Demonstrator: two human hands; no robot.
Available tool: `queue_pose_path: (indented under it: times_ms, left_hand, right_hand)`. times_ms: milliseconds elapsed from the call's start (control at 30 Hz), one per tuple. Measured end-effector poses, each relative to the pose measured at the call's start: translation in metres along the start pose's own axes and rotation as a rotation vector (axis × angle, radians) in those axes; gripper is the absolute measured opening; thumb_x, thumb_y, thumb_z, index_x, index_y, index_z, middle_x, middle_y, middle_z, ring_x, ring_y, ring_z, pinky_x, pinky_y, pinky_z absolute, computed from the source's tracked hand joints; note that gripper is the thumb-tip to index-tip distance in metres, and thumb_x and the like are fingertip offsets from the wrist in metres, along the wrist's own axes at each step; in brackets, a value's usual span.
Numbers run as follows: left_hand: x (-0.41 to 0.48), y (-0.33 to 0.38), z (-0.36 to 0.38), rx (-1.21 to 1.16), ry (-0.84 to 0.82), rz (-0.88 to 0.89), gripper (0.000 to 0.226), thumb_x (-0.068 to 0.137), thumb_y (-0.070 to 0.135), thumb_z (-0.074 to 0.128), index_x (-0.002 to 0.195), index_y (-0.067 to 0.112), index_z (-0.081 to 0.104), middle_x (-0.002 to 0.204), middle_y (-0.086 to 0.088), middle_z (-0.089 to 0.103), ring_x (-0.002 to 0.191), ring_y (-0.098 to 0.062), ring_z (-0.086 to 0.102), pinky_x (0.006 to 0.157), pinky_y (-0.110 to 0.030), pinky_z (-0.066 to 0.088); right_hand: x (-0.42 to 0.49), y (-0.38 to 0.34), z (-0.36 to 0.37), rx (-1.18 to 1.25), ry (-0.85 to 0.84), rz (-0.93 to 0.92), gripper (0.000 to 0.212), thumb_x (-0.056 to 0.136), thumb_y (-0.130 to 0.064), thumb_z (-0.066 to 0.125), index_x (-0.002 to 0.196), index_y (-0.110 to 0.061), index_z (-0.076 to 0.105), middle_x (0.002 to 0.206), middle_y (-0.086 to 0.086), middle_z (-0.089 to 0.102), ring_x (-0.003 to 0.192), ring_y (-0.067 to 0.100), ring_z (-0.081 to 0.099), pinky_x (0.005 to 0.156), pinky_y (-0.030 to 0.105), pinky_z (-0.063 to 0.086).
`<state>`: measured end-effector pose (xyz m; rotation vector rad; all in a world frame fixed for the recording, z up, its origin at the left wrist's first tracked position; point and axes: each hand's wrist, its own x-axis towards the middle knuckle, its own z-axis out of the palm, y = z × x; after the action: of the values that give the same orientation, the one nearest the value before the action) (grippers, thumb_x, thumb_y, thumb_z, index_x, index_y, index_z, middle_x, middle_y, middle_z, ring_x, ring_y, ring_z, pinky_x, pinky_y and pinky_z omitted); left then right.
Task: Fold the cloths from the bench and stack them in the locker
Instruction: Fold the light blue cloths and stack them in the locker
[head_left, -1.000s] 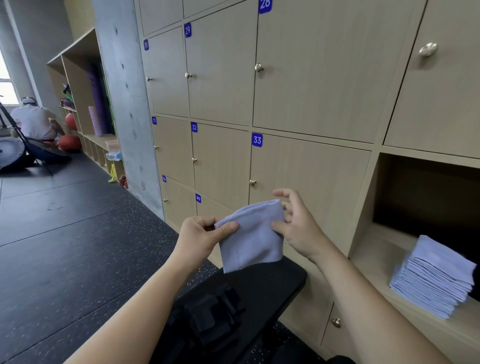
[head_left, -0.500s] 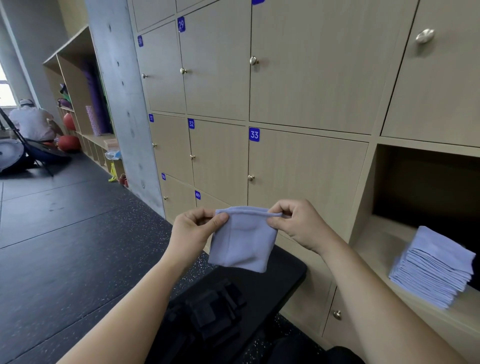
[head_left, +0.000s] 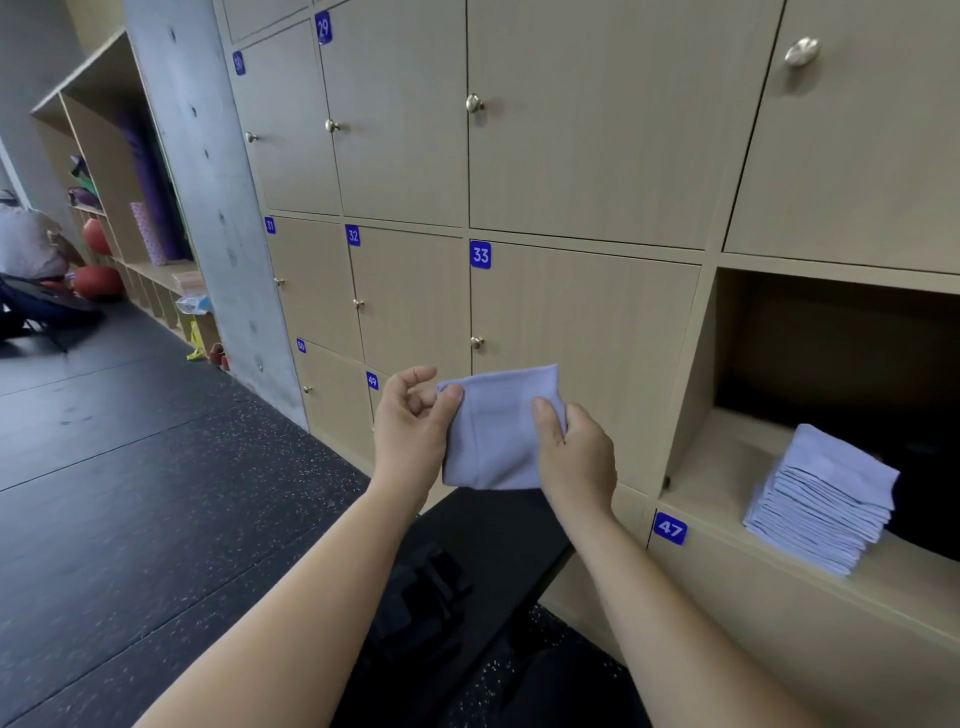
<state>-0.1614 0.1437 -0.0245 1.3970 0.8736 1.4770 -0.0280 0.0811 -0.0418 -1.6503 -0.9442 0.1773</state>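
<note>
A small folded light-blue cloth (head_left: 496, 431) hangs in the air in front of the locker wall, above the black bench (head_left: 498, 535). My left hand (head_left: 413, 426) pinches its upper left corner between thumb and fingers. My right hand (head_left: 574, 462) grips its right edge, thumb on the front. A neat stack of folded light-blue cloths (head_left: 826, 499) sits on the floor of the open locker (head_left: 727, 457) at the right, above the label 47.
Closed wooden locker doors with round knobs fill the wall behind. A black object (head_left: 421, 597) lies on the bench near me. Dark rubber floor stretches left. A concrete pillar (head_left: 208, 208), open shelves with balls, and a seated person (head_left: 26, 244) are far left.
The cloth went from being held by its top corners to a tighter fold. My right hand slid down to grip its right edge, and both hands shifted slightly right.
</note>
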Motion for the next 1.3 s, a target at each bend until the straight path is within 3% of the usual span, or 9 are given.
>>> queue_pose_path:
  times_ms: [100, 167, 267, 433, 567, 800, 900, 1067, 1300]
  left_hand:
    - [-0.004, 0.003, 0.009, 0.049, 0.044, -0.067, 0.030, 0.093, 0.025, 0.066, 0.119, 0.011, 0.059, 0.072, 0.014, 0.061, 0.067, 0.002, 0.057, 0.076, -0.014, 0.049]
    - [-0.011, 0.005, 0.018, 0.039, -0.020, -0.248, 0.032, 0.092, 0.046, 0.061, 0.091, 0.014, 0.064, 0.075, 0.005, 0.060, 0.066, -0.009, 0.053, 0.081, -0.029, 0.049]
    - [-0.022, 0.000, 0.031, 0.183, -0.079, -0.305, 0.053, 0.087, 0.063, 0.056, 0.063, 0.020, 0.036, 0.059, 0.009, 0.040, 0.057, -0.016, 0.039, 0.070, -0.032, 0.040]
    - [-0.026, -0.010, 0.036, 0.481, 0.026, 0.025, 0.038, 0.093, 0.052, 0.054, 0.090, 0.014, 0.053, 0.075, 0.001, 0.060, 0.074, -0.024, 0.058, 0.066, -0.036, 0.046]
    - [-0.028, -0.009, 0.043, 0.503, 0.007, 0.105, 0.041, 0.095, 0.049, 0.052, 0.081, 0.012, 0.043, 0.065, 0.001, 0.050, 0.060, -0.019, 0.047, 0.056, -0.034, 0.036]
    - [-0.037, -0.021, 0.063, 0.343, -0.221, 0.013, 0.034, 0.093, 0.045, 0.058, 0.079, 0.015, 0.051, 0.073, 0.001, 0.057, 0.061, -0.011, 0.051, 0.049, -0.013, 0.035]
    - [-0.043, -0.030, 0.084, 0.302, -0.307, -0.045, 0.047, 0.091, 0.050, 0.059, 0.084, 0.003, 0.054, 0.073, -0.005, 0.060, 0.063, -0.017, 0.055, 0.054, -0.023, 0.041]
    - [-0.066, -0.036, 0.141, 0.312, -0.470, -0.113, 0.053, 0.092, 0.050, 0.057, 0.067, 0.008, 0.038, 0.057, -0.001, 0.038, 0.051, -0.013, 0.036, 0.043, -0.016, 0.027]
    - [-0.094, -0.052, 0.220, 0.125, -0.820, -0.519, 0.021, 0.095, 0.017, 0.050, 0.094, 0.001, 0.065, 0.094, -0.012, 0.071, 0.082, -0.024, 0.064, 0.073, -0.031, 0.053]
  right_hand:
    - [-0.002, 0.000, -0.003, 0.027, 0.084, -0.065, 0.046, 0.099, -0.037, 0.049, 0.061, -0.021, 0.027, 0.056, -0.007, 0.032, 0.052, 0.010, 0.029, 0.049, 0.029, 0.023]
    - [-0.002, 0.001, -0.006, 0.081, 0.123, -0.063, 0.046, 0.099, -0.036, 0.050, 0.062, -0.021, 0.027, 0.055, -0.007, 0.031, 0.051, 0.010, 0.028, 0.049, 0.028, 0.023]
    - [0.001, 0.005, -0.010, 0.066, 0.140, -0.066, 0.047, 0.097, -0.039, 0.052, 0.061, -0.022, 0.027, 0.054, -0.007, 0.031, 0.051, 0.011, 0.028, 0.049, 0.029, 0.024]
    - [0.003, 0.014, -0.025, 0.093, 0.187, -0.077, 0.052, 0.095, -0.042, 0.055, 0.059, -0.018, 0.027, 0.053, -0.006, 0.029, 0.052, 0.012, 0.026, 0.050, 0.029, 0.023]
    - [-0.001, 0.022, -0.035, 0.109, 0.234, -0.067, 0.051, 0.096, -0.041, 0.054, 0.059, -0.017, 0.027, 0.054, -0.006, 0.028, 0.052, 0.011, 0.025, 0.050, 0.028, 0.023]
    - [0.007, 0.037, -0.068, 0.253, 0.062, 0.121, 0.054, 0.097, -0.050, 0.046, 0.064, -0.007, 0.048, 0.060, 0.010, 0.046, 0.060, 0.024, 0.045, 0.059, 0.037, 0.041]
    - [0.005, 0.051, -0.090, -0.059, 0.165, 0.085, 0.048, 0.099, -0.037, 0.045, 0.057, -0.018, 0.031, 0.053, -0.004, 0.035, 0.057, 0.019, 0.035, 0.051, 0.032, 0.023]
    - [0.006, 0.086, -0.141, -0.393, 0.326, 0.174, 0.048, 0.100, -0.044, 0.037, 0.061, -0.016, 0.035, 0.061, -0.001, 0.046, 0.069, 0.026, 0.047, 0.056, 0.032, 0.025]
    - [0.007, 0.129, -0.225, -0.259, 0.276, 0.341, 0.036, 0.090, -0.031, 0.053, 0.062, -0.015, 0.039, 0.057, 0.000, 0.043, 0.065, 0.024, 0.042, 0.055, 0.032, 0.027]
